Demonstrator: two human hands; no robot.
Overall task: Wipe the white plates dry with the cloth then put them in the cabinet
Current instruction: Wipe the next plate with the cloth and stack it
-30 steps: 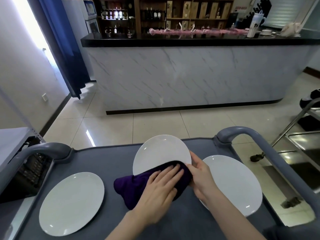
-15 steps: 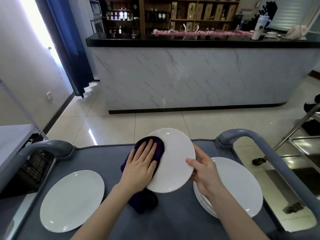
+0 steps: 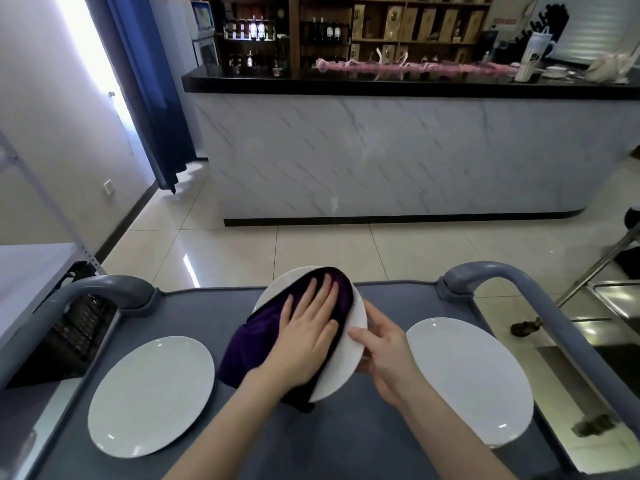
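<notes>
A white plate (image 3: 349, 362) is held tilted above the grey cart top (image 3: 346, 441) in the middle. My right hand (image 3: 384, 358) grips its right rim, thumb on the face. My left hand (image 3: 308, 334) lies flat with straight fingers on the purple cloth (image 3: 249, 348), pressing it against the plate's face. The cloth covers most of the plate and hangs down at the left. A second white plate (image 3: 152, 396) lies flat on the cart at the left. Another white plate (image 3: 471, 379) lies at the right.
Grey curved cart handles rise at the left (image 3: 86, 292) and right (image 3: 512, 282). A steel sink (image 3: 620, 306) stands to the right, a black crate (image 3: 69, 337) under a shelf to the left. A marble bar counter (image 3: 398, 150) stands across the tiled floor.
The plate was lifted off the cart and tilted upright. My left hand slid the cloth from the plate's lower edge up its left side, and now across most of its face.
</notes>
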